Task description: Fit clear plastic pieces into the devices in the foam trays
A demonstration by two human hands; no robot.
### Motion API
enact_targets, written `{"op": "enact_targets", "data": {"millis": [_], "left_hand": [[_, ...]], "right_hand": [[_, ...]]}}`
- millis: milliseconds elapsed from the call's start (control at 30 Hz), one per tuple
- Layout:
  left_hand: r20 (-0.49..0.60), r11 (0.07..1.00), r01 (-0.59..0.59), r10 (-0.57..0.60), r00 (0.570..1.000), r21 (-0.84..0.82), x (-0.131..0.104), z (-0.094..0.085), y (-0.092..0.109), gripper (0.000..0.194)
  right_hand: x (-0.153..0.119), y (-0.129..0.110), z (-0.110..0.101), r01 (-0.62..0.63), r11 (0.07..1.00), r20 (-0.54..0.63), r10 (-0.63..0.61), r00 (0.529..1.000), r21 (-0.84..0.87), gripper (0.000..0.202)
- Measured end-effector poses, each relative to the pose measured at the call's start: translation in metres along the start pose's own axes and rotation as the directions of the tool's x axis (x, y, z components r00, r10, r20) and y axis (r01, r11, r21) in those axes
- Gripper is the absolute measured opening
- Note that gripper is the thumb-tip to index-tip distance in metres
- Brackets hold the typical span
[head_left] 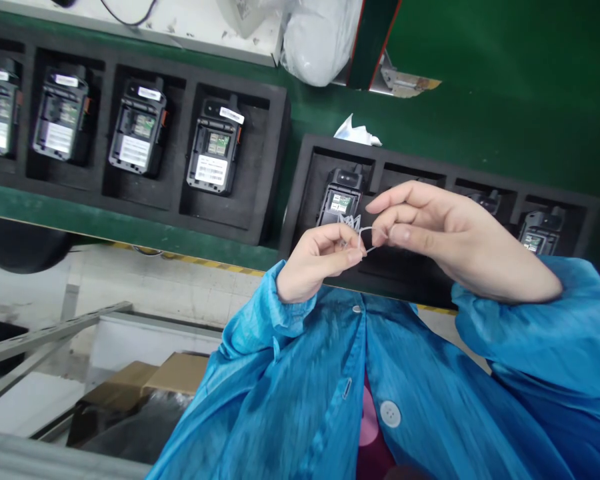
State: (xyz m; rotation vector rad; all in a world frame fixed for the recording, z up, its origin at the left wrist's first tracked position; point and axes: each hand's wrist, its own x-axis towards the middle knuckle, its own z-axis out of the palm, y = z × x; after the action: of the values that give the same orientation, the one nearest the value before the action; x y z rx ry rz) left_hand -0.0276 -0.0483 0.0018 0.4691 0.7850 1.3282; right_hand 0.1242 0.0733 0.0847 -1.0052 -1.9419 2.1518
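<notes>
Your hands (370, 247) meet above the near foam tray (300, 193), whose handset (340, 200) stands right behind your fingers at 12 o'clock. At 10 o'clock the second tray (275, 133) holds four upright devices (214, 152). Bare green bench (505, 87) lies open at 1 o'clock. The white bag (320, 40) blocks 11 o'clock, far back.

Bright blue smock w/ slight sheen, long sleeves gathered at cuffs on left hand (316, 261) & right hand (455, 233). Front placket open a bit, pink underneath. One white round button, small blue snap studs. Both hands bare, no gloves.
</notes>
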Motion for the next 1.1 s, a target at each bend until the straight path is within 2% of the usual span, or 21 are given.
{"op": "enact_targets", "data": {"millis": [100,300,467,633,733,833,933,1100], "left_hand": [[0.045,1.0,-0.019,0.02,0.999,-0.013,-0.001,-0.002,0.0,0.014],[0.088,0.998,-0.05,0.047,0.995,0.035,-0.002,-0.006,0.002,0.014],[0.104,0.998,-0.057,0.054,0.993,0.026,-0.004,-0.011,0.001,0.013],[0.085,1.0,-0.016,0.015,0.996,0.014,-0.005,-0.015,0.001,0.015],[0.124,0.998,0.026,-0.019,0.992,-0.056,-0.006,-0.015,0.003,0.017],[0.154,0.992,0.029,-0.009,0.988,-0.124,-0.006,-0.016,0.004,0.017],[0.153,0.991,0.02,0.0,0.988,-0.133,-0.006,-0.018,0.004,0.016],[0.139,0.991,0.012,0.006,0.99,-0.132,-0.005,-0.02,0.003,0.015]], "right_hand": [[0.001,0.0,0.004,-0.005,0.994,-0.056,-0.002,0.998,-0.113,0.034],[0.007,0.007,0.008,-0.023,0.97,-0.139,-0.011,0.99,-0.241,0.018],[0.011,0.007,0.008,-0.066,0.97,-0.104,0.043,0.994,-0.233,0.018],[0.015,0.007,0.008,-0.076,0.975,-0.076,0.062,0.995,-0.21,0.02],[0.018,0.008,0.01,-0.06,0.975,-0.108,0.037,0.993,-0.212,0.021],[0.021,0.01,0.014,-0.052,0.972,-0.08,0.034,0.996,-0.229,0.018],[0.023,0.013,0.018,-0.036,0.976,-0.064,0.023,0.998,-0.213,0.017],[0.023,0.017,0.02,0.046,0.975,-0.106,-0.071,0.992,-0.22,0.011]]}}
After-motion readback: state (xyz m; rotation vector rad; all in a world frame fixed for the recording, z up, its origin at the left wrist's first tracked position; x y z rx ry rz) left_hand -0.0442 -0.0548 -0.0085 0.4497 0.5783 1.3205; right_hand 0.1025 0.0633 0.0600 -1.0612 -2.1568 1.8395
